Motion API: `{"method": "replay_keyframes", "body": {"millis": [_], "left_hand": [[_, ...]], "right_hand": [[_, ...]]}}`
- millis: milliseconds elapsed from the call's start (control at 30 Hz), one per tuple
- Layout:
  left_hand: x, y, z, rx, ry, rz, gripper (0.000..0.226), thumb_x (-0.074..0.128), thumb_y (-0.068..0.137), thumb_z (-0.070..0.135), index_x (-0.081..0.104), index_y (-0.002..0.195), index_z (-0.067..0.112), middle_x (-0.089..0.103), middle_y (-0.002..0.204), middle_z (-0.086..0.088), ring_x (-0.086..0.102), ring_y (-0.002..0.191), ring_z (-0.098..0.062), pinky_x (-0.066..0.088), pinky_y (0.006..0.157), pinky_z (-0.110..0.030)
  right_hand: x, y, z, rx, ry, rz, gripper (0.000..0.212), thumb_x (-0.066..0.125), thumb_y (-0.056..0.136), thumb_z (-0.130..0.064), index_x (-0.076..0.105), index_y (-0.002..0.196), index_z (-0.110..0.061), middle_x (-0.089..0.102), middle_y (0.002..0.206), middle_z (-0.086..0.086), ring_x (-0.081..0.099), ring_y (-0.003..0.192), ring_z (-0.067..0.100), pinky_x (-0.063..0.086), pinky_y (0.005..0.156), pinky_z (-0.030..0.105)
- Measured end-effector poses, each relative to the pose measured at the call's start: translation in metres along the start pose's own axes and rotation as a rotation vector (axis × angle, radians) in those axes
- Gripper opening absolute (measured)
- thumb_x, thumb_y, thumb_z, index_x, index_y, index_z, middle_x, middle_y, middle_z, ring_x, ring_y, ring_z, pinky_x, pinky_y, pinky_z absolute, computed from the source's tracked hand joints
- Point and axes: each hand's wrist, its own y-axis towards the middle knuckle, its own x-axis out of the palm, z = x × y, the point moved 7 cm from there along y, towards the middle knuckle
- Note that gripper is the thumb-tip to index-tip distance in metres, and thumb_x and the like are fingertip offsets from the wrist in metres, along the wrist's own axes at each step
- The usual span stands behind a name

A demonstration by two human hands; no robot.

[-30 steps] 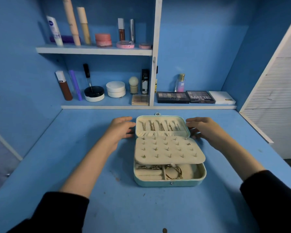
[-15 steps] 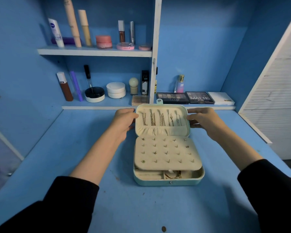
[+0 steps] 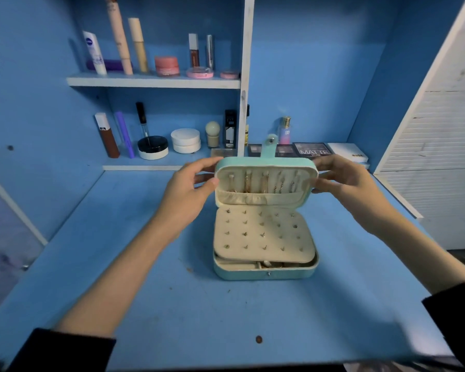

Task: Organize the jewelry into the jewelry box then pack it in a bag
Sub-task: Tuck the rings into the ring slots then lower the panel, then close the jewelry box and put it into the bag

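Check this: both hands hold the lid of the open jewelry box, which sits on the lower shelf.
Wrong place: the head view shows the jewelry box on the table, not the shelf. The left hand and right hand do hold its lid.

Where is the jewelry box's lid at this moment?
In the head view the lid stands raised at centre, just behind the earring panel, gripped at its ends by the left hand and the right hand.

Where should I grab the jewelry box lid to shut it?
By its short side edges, a hand from each side, as the left hand and right hand do: the lid stands raised, with chains across its inner face.
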Motion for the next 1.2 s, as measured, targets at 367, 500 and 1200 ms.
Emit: {"method": "replay_keyframes", "body": {"millis": [367, 500, 1200], "left_hand": [[0.007, -0.080, -0.013, 0.340, 0.337, -0.093, 0.041, 0.050, 0.085, 0.004, 0.052, 0.116, 0.031, 0.055, 0.123, 0.011, 0.050, 0.120, -0.001, 0.038, 0.102, -0.016], [0.013, -0.094, -0.021, 0.365, 0.446, -0.098, 0.050, 0.049, 0.082, -0.001, 0.050, 0.121, 0.031, 0.046, 0.130, 0.015, 0.042, 0.120, 0.010, 0.027, 0.101, -0.006], [0.039, -0.076, -0.038, 0.291, 0.520, -0.115, 0.075, 0.078, 0.075, 0.013, 0.037, 0.136, 0.030, 0.022, 0.145, 0.008, 0.026, 0.122, 0.009, 0.012, 0.101, 0.004]], "right_hand": [[0.017, -0.079, -0.001, -0.575, -0.665, -0.161, 0.044, 0.055, 0.084, -0.011, 0.050, 0.125, -0.027, 0.054, 0.116, -0.002, 0.053, 0.107, 0.016, 0.042, 0.091, 0.024], [0.021, -0.093, 0.013, -0.602, -0.755, -0.200, 0.039, 0.050, 0.089, -0.018, 0.048, 0.127, -0.025, 0.053, 0.123, 0.002, 0.051, 0.110, 0.020, 0.045, 0.087, 0.029], [0.073, -0.074, 0.024, -0.623, -0.885, -0.307, 0.058, 0.051, 0.091, -0.030, 0.029, 0.143, -0.025, 0.031, 0.151, 0.001, 0.026, 0.141, 0.022, 0.017, 0.115, 0.046]]}}
